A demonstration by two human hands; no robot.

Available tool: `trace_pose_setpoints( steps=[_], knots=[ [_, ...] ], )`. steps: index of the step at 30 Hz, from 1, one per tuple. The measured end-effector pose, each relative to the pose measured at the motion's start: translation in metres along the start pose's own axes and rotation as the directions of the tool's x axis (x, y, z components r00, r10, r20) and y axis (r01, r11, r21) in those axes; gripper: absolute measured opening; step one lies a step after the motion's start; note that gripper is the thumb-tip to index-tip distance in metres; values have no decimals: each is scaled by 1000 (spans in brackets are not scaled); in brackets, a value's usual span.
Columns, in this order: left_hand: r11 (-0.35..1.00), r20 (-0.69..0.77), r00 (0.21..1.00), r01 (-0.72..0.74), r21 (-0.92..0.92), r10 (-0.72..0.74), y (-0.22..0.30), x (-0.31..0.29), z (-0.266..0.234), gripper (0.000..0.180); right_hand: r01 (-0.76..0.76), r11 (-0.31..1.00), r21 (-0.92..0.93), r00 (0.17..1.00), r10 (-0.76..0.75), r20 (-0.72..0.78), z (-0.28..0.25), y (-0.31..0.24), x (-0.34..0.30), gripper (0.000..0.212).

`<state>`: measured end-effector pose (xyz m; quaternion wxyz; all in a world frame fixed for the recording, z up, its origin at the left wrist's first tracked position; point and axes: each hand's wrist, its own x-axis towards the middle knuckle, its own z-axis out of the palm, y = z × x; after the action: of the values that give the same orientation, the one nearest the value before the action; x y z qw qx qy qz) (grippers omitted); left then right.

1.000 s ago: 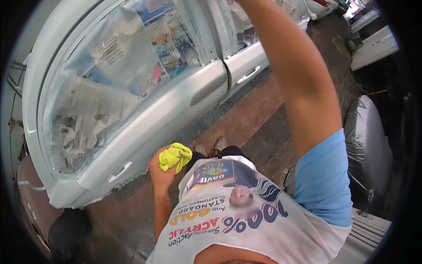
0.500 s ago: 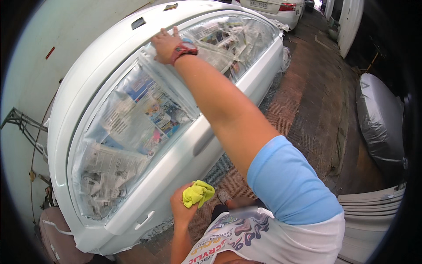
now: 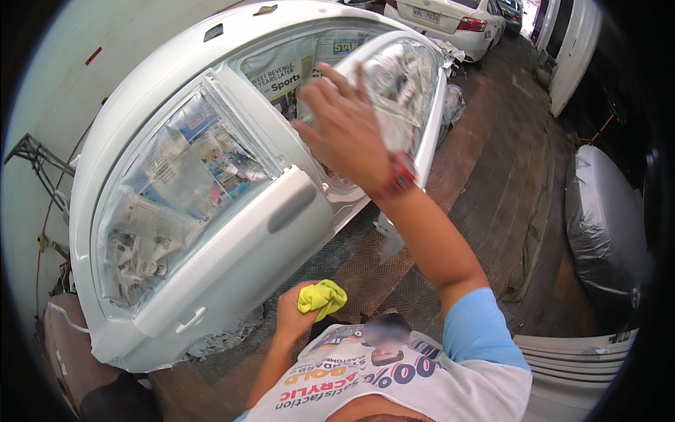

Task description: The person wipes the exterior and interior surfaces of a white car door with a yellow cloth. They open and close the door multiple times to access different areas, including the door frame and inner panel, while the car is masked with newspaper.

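Observation:
A white car body (image 3: 151,84) stands at my left, its near door (image 3: 232,274) closed and that door's window masked with newspaper under clear film. The far door (image 3: 383,43) is swung outward, and newspaper (image 3: 278,67) covers the opening behind it. My right hand (image 3: 344,130), a red watch (image 3: 399,176) on its wrist, is raised in front of the gap between the doors. Its fingers are spread and slightly blurred, with nothing in them; whether it touches the door I cannot tell. Low before my body, my left hand (image 3: 290,309) grips a bunched yellow-green cloth (image 3: 323,299).
Another white car (image 3: 450,24) is parked beyond. A silver-covered object (image 3: 605,225) stands on the right, and pale ribbed panels (image 3: 576,366) lie at the lower right. Patterned matting (image 3: 464,204) covers the floor. Metal brackets (image 3: 31,151) project at the left wall.
The far door has swung outward, exposing newspaper in its opening. My right hand has come off the upper door frame, moving right and toward me. The left hand still holds the cloth.

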<state>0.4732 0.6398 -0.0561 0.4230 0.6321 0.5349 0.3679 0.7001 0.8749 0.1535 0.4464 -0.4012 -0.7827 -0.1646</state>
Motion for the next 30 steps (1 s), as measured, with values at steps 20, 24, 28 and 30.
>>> trace_pose_setpoints(
  steps=[20,24,28,30],
  knots=[
    [966,298,920,-251,-56,256,107,123,201,40,-702,679,-217,530,293,-796,-461,223,-315,33],
    [972,270,934,-214,-100,233,102,144,222,41,-686,727,-31,400,341,-851,-516,287,-340,31],
    [977,197,964,-151,-153,180,87,176,234,42,-740,672,-23,337,340,-878,-549,337,-357,36],
    [976,178,967,-153,-155,180,77,196,238,41,-727,684,55,288,378,-880,-564,358,-367,37]
  ],
)
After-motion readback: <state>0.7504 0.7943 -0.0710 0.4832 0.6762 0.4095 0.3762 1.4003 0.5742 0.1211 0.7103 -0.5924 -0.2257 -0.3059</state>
